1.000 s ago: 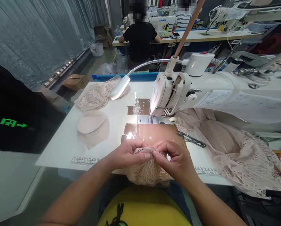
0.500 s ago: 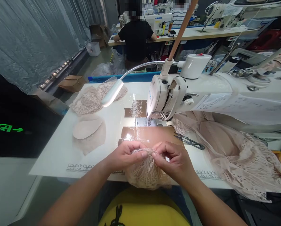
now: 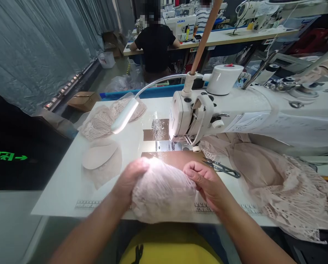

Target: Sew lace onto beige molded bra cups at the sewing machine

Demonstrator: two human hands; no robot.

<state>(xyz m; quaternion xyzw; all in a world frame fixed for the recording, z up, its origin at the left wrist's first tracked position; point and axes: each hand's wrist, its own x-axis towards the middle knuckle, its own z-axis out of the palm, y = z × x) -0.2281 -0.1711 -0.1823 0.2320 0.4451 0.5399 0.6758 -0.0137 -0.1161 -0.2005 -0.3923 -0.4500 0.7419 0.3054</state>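
Between my hands a pale pink lace fabric piece (image 3: pixel 164 192) is spread out over the table's front edge, brightly lit along its top. My left hand (image 3: pixel 132 178) grips its left side, somewhat blurred. With thumb and fingers pinched, my right hand (image 3: pixel 203 179) holds the upper right edge. Just beyond the fabric stands a white sewing machine (image 3: pixel 180 113), its needle area above a metal plate (image 3: pixel 164 145). Brown tape or card (image 3: pixel 174 157) covers the table in front of the plate. Black thread snips (image 3: pixel 223 168) lie right of it, close to my right hand.
Lace cups (image 3: pixel 98 123) and flat beige cut pieces (image 3: pixel 100 157) lie on the left. A lamp (image 3: pixel 125 115) hangs over the table on a bendable neck. Beige lace garment fabric (image 3: pixel 279 183) heaps at right. A ruler strip (image 3: pixel 88 204) runs along the front. A person (image 3: pixel 157 47) sits ahead.
My hands have moved apart, from pinching the gathered lace edge together to holding the piece spread wide. The lace is now stretched and lifted into brighter light. The view has shifted slightly.
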